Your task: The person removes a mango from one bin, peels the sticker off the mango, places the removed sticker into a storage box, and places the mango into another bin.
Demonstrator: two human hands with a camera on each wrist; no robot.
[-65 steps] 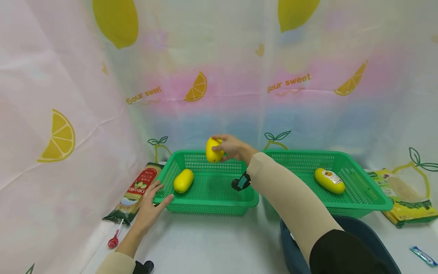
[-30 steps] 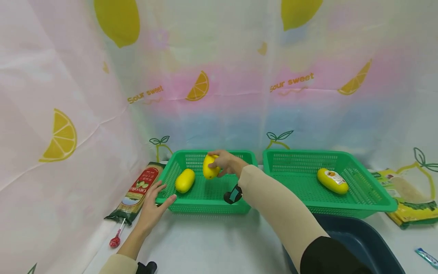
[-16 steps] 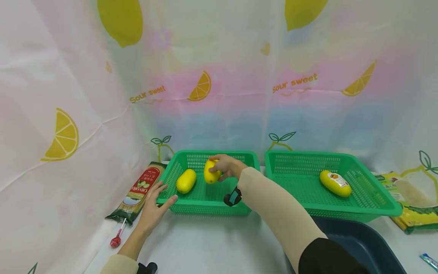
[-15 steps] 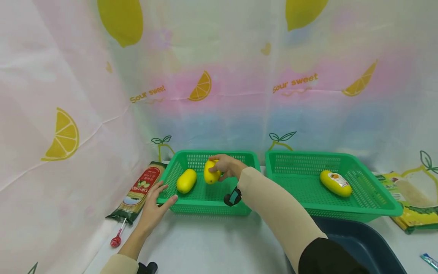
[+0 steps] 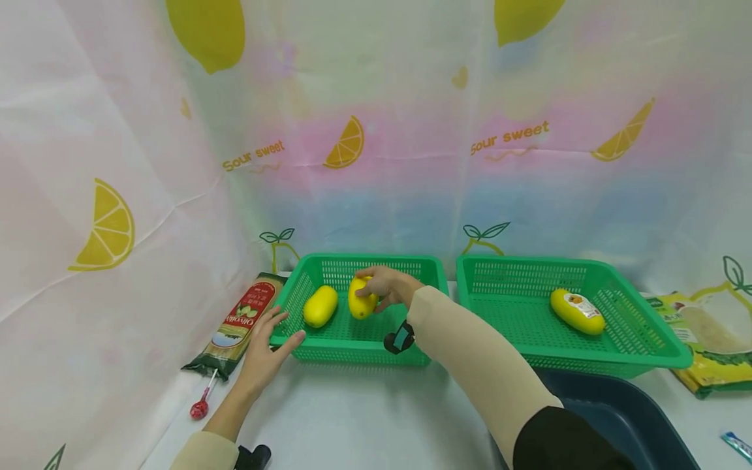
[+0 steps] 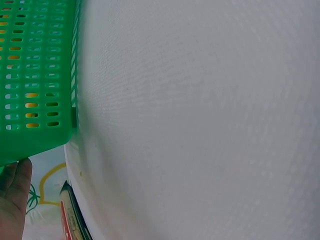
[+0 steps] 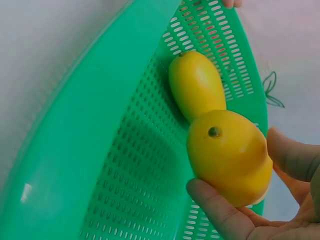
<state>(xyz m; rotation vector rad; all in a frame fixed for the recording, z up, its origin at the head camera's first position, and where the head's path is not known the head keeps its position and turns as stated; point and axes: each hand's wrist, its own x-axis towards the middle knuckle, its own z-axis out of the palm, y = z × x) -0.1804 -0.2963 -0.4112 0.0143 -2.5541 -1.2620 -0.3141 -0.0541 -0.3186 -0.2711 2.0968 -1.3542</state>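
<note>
My right hand holds a yellow mango between thumb and fingers, inside the left green basket. A second mango lies in that basket, just left of the held one. Seen from the right wrist, the held mango has its stem end towards the camera and overlaps the other mango; whether it rests on the basket floor I cannot tell. At the basket's front left corner is my left hand, fingers spread, at the rim. From the left wrist only part of this hand shows, under the rim.
A second green basket on the right holds a yellow oblong item with a white label. In front stands a dark blue tub. An olive-oil-labelled packet and a red lollipop lie left, a yellow bag right.
My right hand has lowered the mango from above the back rim into the left basket, beside the other mango. Over the last half second it has hardly moved. My left hand stays at the corner.
</note>
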